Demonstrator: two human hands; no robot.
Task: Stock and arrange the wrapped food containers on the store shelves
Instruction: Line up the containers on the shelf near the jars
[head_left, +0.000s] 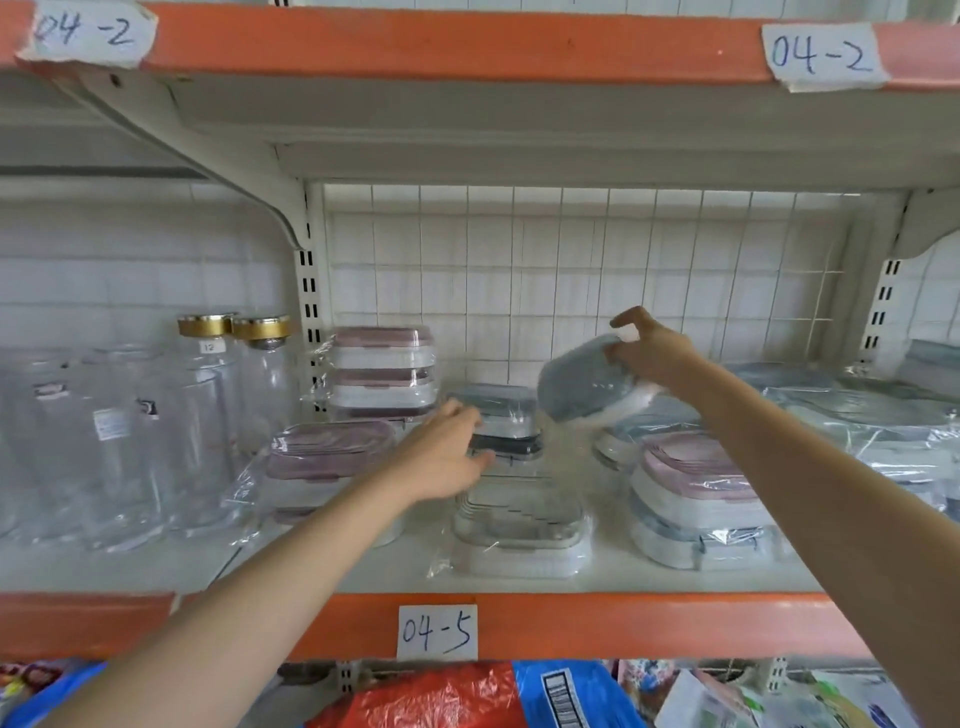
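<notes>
White metal store shelving (363, 574) with orange edge strips is seen from the head camera, backed by a wire grid (571, 270) and pale wall tiles. A paper label reading "04-5" (437, 632) is fixed to the front strip, and two labels reading "04-2" (823, 54) are taped to the strip of the shelf above.

A grey-lidded container (584, 376), wrapped in clear film, is held tilted above the shelf by the right hand (657, 356). It is gripped at its upper right edge: the fingers are curled over that rim, with one finger raised clear above it. The container hangs over the gap between the middle stack and the right-hand stack, touching neither.

The left hand (441, 457) is stretched forward with fingers nearly straight, laid against the dark-lidded wrapped containers (501, 431) stacked at the middle of the shelf. Nothing is gripped by it; the fingertips are touching the film at the stack's left side.

In front of that stack, a clear-lidded wrapped container (519, 525) is set near the shelf edge. Pink-lidded containers (382, 364) are stacked at the back left, with another pink-lidded pack (327, 447) lying just before them. A pink-and-blue stack (696, 499) is placed to the right, and further wrapped packs (857, 410) are piled beyond the right forearm.

Clear glass jars (119, 441) are ranged on the neighbouring bay, two of them topped with gold caps (231, 326). Coloured bags (467, 696) are visible on the level below.
</notes>
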